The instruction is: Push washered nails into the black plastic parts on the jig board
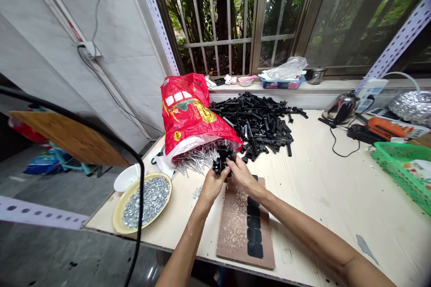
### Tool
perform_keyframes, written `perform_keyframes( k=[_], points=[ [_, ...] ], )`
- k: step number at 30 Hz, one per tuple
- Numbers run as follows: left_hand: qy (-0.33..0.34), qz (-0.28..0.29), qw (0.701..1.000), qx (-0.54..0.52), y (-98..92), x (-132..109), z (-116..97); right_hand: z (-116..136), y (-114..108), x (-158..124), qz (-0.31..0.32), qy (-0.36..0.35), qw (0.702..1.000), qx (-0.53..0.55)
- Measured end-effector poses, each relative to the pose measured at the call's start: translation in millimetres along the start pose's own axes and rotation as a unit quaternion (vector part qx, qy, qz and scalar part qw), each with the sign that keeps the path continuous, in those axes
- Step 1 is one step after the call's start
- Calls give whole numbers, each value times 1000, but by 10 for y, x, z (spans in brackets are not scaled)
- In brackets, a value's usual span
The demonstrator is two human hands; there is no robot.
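Both hands meet over the far end of a brown board (232,215), closed round a bunch of black plastic parts (222,157). My left hand (213,183) grips the bunch from the left, and my right hand (240,172) grips it from the right. Several black rounded squares (255,222) lie in a row on the board, beside a scatter of pale specks. Just behind the hands, long metal pins (197,159) spill from the mouth of a red bag (191,116). A large heap of black plastic parts (259,121) lies behind on the table.
At left a yellow bowl (117,222) holds small metal pieces, with a white bowl (126,178) behind it. A black cable (140,197) hangs in front. At right are a kettle (341,106), an orange tool (387,126) and a green basket (387,166). A barred window stands behind.
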State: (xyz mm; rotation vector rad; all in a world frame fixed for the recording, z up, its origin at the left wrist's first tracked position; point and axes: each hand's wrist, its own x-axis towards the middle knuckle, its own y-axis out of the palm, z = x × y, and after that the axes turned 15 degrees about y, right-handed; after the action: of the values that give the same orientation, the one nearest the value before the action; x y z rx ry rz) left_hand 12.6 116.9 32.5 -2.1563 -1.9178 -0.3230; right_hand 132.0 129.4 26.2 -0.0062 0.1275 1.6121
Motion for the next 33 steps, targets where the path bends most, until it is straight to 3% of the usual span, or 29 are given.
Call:
perform_keyframes(
  k=[2,4,9,10,12,14,16,18,20,22,25,28,31,33],
  points=[
    [24,12,1000,12,-10,23,23,0,-10,-9,14,-23,999,-37],
    [43,-6,999,16,-16,37,37,17,-31,-25,66,-25,995,-70],
    [9,-121,993,6,-23,48,-42,103,-266,53,177,-52,957,-224],
    [6,-146,989,-6,-26,50,-85,103,-356,103,167,-75,947,-264],
    [9,-166,986,-36,-38,51,-182,49,-566,227,89,-123,913,-378],
    [17,-150,987,-57,-55,53,-259,-77,-789,361,-4,-161,843,-513],
    [17,-146,987,-63,-73,62,-288,-246,-1003,483,-23,-192,772,-605],
    [12,-176,982,-69,-88,83,-277,-402,-1205,590,-33,-219,724,-653],
    [17,-204,976,-80,-100,113,-259,-508,-1403,688,-56,-235,695,-677],
    [37,-182,980,-76,-108,145,-261,-553,-1590,772,-80,-236,681,-689],
    [81,-129,988,-16,-117,187,-284,-535,-1792,827,-100,-226,684,-687],
    [93,-144,984,38,-99,219,-262,-412,-1793,741,-122,-228,722,-641],
    [27,-95,995,-6,9,246,-180,-151,-1563,536,-122,-238,813,-517],
    [-25,-24,996,-86,145,271,-118,74,-1337,385,-50,-222,891,-394]
  ],
)
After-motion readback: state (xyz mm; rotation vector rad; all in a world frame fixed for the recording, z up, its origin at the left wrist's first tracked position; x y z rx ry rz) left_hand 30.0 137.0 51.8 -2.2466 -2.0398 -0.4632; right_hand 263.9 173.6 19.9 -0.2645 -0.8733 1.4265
